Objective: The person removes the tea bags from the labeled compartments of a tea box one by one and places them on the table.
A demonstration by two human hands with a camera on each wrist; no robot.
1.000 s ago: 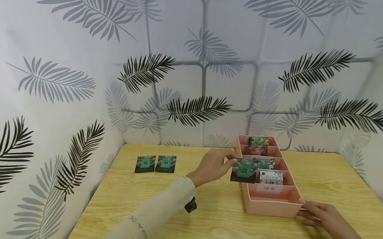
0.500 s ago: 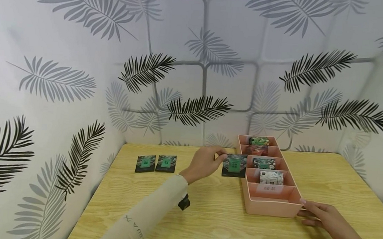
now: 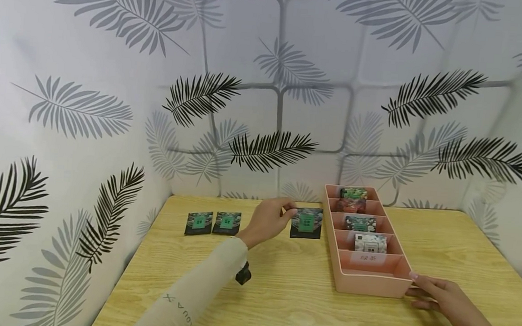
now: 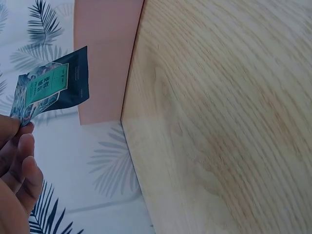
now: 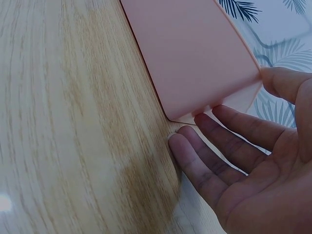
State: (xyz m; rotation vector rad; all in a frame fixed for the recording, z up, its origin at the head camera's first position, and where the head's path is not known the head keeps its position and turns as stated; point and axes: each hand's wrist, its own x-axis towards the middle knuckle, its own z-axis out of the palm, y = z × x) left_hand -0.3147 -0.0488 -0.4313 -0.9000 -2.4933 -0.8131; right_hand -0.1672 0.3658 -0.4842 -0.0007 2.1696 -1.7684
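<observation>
My left hand (image 3: 267, 221) pinches a dark sachet with a green label (image 3: 307, 223) by its edge, thumb against fingers. The sachet hangs just left of a long pink divided box (image 3: 372, 286); in the left wrist view the sachet (image 4: 53, 87) is tilted, with the box wall behind it. At the box's near right corner, my right hand (image 3: 448, 302) touches the box. In the right wrist view, the thumb (image 5: 280, 83) lies at the rim and fairly straight fingers (image 5: 243, 126) reach toward the outer wall, two fingertips touching it.
Two matching sachets lie side by side at the table's left, a left one (image 3: 199, 223) and a right one (image 3: 227, 223). Box compartments hold a white packet (image 3: 370, 243), a dark green one (image 3: 360, 223), a red one (image 3: 351, 205) and a bright green one (image 3: 353, 192). A patterned wall backs the wooden table (image 3: 296, 307).
My left hand has carried the sachet leftward, from over the box's left side to beside it. The right hand and the box have stayed in place.
</observation>
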